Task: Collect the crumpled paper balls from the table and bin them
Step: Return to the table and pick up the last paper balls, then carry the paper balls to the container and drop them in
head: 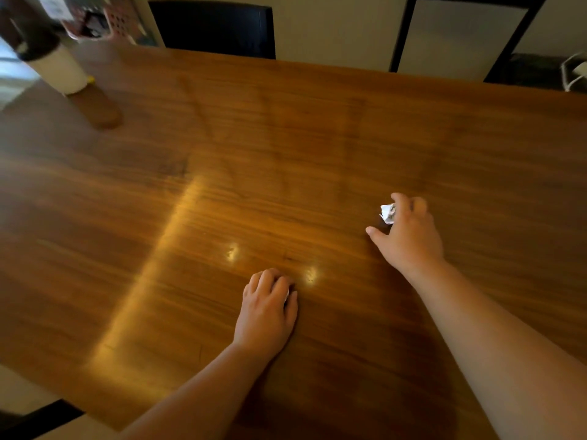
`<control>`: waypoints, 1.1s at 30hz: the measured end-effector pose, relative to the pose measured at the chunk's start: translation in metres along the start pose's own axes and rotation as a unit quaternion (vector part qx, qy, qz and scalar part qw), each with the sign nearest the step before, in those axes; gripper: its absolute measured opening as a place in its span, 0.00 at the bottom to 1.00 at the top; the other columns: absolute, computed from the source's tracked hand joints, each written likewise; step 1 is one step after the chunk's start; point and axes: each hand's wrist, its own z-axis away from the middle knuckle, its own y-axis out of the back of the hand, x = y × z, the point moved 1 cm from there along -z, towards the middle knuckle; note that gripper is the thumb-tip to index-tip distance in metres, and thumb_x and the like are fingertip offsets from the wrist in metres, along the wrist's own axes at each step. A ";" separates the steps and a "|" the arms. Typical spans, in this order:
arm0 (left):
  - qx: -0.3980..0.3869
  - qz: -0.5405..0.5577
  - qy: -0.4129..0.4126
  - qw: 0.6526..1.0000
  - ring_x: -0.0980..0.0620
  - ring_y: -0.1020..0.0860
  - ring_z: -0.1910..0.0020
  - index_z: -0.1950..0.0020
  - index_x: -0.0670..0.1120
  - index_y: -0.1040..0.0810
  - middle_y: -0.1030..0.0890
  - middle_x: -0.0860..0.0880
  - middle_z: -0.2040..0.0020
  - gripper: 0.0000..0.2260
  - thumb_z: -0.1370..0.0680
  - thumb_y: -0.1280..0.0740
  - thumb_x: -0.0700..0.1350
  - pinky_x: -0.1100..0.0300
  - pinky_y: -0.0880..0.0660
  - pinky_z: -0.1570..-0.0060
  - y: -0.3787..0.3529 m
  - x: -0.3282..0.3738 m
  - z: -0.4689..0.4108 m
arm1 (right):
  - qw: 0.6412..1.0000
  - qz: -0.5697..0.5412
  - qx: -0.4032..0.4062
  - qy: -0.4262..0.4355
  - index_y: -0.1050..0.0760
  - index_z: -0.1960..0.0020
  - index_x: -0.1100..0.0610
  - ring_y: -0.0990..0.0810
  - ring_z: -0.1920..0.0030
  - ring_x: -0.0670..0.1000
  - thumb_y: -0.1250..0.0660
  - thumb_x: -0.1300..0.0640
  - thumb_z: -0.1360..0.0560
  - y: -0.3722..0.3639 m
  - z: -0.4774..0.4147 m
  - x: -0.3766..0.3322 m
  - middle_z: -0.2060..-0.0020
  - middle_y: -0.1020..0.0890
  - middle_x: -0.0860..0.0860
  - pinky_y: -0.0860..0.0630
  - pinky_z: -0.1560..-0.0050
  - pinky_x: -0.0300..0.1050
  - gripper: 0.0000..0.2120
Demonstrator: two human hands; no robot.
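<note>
Reaching right hand [408, 236]: stretched out over the right half of the bench [286, 138], palm down, fingers curled over the far paper ball [387, 213], thumb spread to the left and clear of the paper.
Far paper ball: white and crumpled, peeping out at the left side of the curled fingers; resting on the wood or just lifted, cannot tell which.
Left hand [270, 308]: nearer and towards the middle, knuckles up, resting on the wood, fingers bunched tight round the near paper ball [286, 295].
Near paper ball: almost wholly hidden inside the fist, only a sliver of white between forefinger and thumb.
Bench: glossy brown wood with long grain, a broad streak of light slanting across the left half, two small bright glints just beyond the left hand.
White cylinder [60, 71]: far left corner, blurred, dark at the top, standing on the wood.
Dark chair [216, 28]: beyond the far edge, left of the middle, close against the bench.
Framed pale panel [457, 36]: far right, against the wall.
</note>
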 end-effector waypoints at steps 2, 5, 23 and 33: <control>0.006 0.000 -0.002 1.000 0.54 0.30 0.44 0.45 0.50 0.25 0.26 0.52 0.45 0.08 0.22 0.38 0.50 0.56 0.28 0.42 -0.002 -0.003 0.000 | 1.000 0.006 0.001 0.025 0.39 0.28 0.51 0.29 0.36 0.58 0.33 0.45 0.25 -0.004 -0.004 -0.004 0.31 0.33 0.56 0.25 0.54 0.48 0.30; 0.012 0.001 -0.009 1.000 0.55 0.30 0.45 0.46 0.50 0.25 0.26 0.53 0.45 0.08 0.23 0.38 0.49 0.58 0.28 0.44 -0.003 -0.005 -0.001 | 0.997 0.032 -0.007 0.068 0.34 0.30 0.51 0.31 0.37 0.58 0.36 0.50 0.22 -0.010 -0.002 -0.006 0.35 0.30 0.55 0.24 0.50 0.51 0.21; -0.137 0.522 0.411 0.735 0.54 0.22 0.67 0.58 0.51 0.18 0.20 0.50 0.64 0.07 0.23 0.33 0.49 0.61 0.25 0.68 0.084 -0.005 0.093 | 0.574 -0.685 -0.216 -0.394 0.22 0.49 0.56 0.19 0.67 0.50 0.35 0.42 0.25 -0.009 0.260 -0.050 0.64 0.17 0.54 0.26 0.74 0.42 0.17; -0.149 0.728 0.493 0.452 0.49 0.18 0.65 0.58 0.42 0.19 0.19 0.44 0.63 0.10 0.25 0.34 0.48 0.58 0.21 0.70 0.196 -0.033 0.251 | 0.532 -0.694 -0.292 -0.386 0.17 0.54 0.62 0.16 0.63 0.55 0.32 0.48 0.30 0.007 0.396 -0.115 0.58 0.16 0.60 0.20 0.71 0.46 0.17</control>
